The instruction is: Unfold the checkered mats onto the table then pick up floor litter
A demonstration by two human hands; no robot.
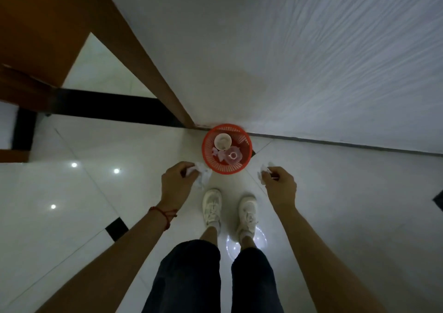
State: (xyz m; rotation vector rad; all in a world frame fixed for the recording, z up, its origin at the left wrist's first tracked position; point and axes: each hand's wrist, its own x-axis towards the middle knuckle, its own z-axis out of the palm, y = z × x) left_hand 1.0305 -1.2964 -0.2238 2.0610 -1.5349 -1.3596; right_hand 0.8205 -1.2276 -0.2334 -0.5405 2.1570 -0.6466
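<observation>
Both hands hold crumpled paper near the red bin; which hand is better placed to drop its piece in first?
Probably the left hand: its crumpled tissue sits right beside the red basket's rim. The right hand holds its paper scrap farther from the rim, so it needs a longer reach.

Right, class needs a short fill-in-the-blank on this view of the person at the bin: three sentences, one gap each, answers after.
1. The basket by the wall is coloured ____.
2. Each hand, left hand and right hand, grips crumpled white ____.
3. The red string is tied round the ____ wrist.

Missing words: red; paper; left
</observation>
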